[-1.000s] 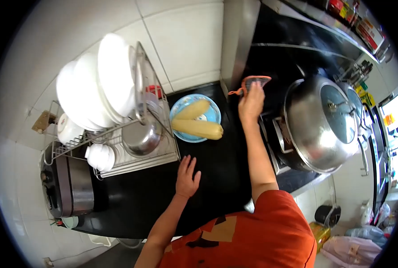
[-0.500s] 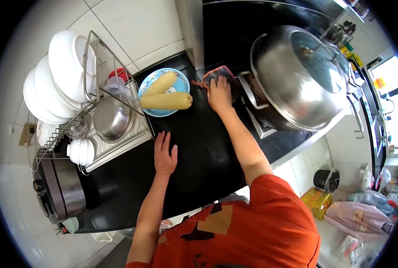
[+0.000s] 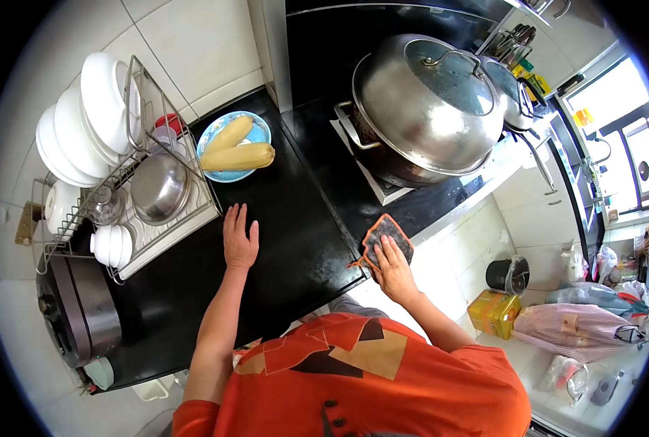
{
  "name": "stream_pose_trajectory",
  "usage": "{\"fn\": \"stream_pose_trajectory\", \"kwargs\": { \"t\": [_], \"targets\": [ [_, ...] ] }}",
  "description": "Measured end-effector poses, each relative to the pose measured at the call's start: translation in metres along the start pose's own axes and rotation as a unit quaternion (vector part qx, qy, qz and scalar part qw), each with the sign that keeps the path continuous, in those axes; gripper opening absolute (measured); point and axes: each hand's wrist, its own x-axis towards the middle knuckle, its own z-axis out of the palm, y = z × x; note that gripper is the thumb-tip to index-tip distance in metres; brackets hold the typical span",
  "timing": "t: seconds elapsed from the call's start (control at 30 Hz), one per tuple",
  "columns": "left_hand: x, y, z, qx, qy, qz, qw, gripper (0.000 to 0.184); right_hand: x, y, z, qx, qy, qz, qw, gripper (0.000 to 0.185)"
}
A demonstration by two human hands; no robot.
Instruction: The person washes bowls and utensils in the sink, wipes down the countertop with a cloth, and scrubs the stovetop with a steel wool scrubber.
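Note:
My right hand (image 3: 393,269) holds a dark grey cleaning cloth with an orange edge (image 3: 384,237), pressing it down with its fingers at the front edge of the black countertop (image 3: 295,233). An orange loop hangs off the cloth's left corner. Palm down on the counter to the left, my left hand (image 3: 240,237) rests with its fingers extended and nothing in it. Beyond it stands a blue patterned bowl (image 3: 226,176) with two long pale-yellow peeled vegetables (image 3: 238,156) in it. The right thumb is not clearly visible.
A large lidded steel pot (image 3: 412,109) sits on the stove, handles sticking out. At left, a dish rack (image 3: 167,244) holds white plates (image 3: 69,138), small bowls (image 3: 111,246) and a steel bowl (image 3: 159,188), beside a dark cooker (image 3: 84,309). A yellow box (image 3: 493,313) stands on the floor.
My right hand has drawn the cloth from beside the pot, at the back, to the front edge of the counter. My left hand stays on the counter. The view has shifted.

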Motion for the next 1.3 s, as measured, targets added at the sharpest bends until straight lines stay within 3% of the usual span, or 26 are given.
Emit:
{"fn": "stream_pose_trajectory", "kwargs": {
  "t": [0.3, 0.73, 0.8, 0.93, 1.07, 1.17, 1.3],
  "targets": [
    [0.001, 0.003, -0.001, -0.003, -0.006, -0.016, 1.0, 0.048, 0.184, 0.012, 0.042, 0.041, 0.101, -0.111, 0.988, 0.05],
    [0.004, 0.004, -0.005, -0.011, -0.011, -0.031, 0.999, 0.053, 0.429, 0.015, 0.076, 0.028, 0.148, 0.107, 0.983, 0.055],
    [0.004, 0.005, -0.008, -0.022, -0.02, -0.03, 0.999, 0.054, 0.448, 0.012, 0.08, -0.047, 0.13, 0.163, 0.977, 0.055],
    [0.005, 0.007, -0.008, -0.01, -0.027, -0.033, 0.999, 0.055, 0.438, 0.018, 0.089, -0.042, 0.203, 0.119, 0.971, 0.051],
    [0.004, 0.003, -0.005, 0.0, -0.011, -0.018, 1.0, 0.055, 0.393, 0.013, 0.086, -0.043, 0.169, -0.017, 0.984, 0.047],
    [0.003, 0.006, -0.005, 0.004, -0.01, -0.019, 1.0, 0.053, 0.346, -0.002, 0.076, 0.016, 0.099, -0.031, 0.994, 0.044],
    [0.002, 0.006, -0.004, 0.008, 0.003, -0.002, 1.0, 0.051, 0.262, -0.019, 0.065, 0.07, 0.098, -0.057, 0.991, 0.036]
  ]
}}
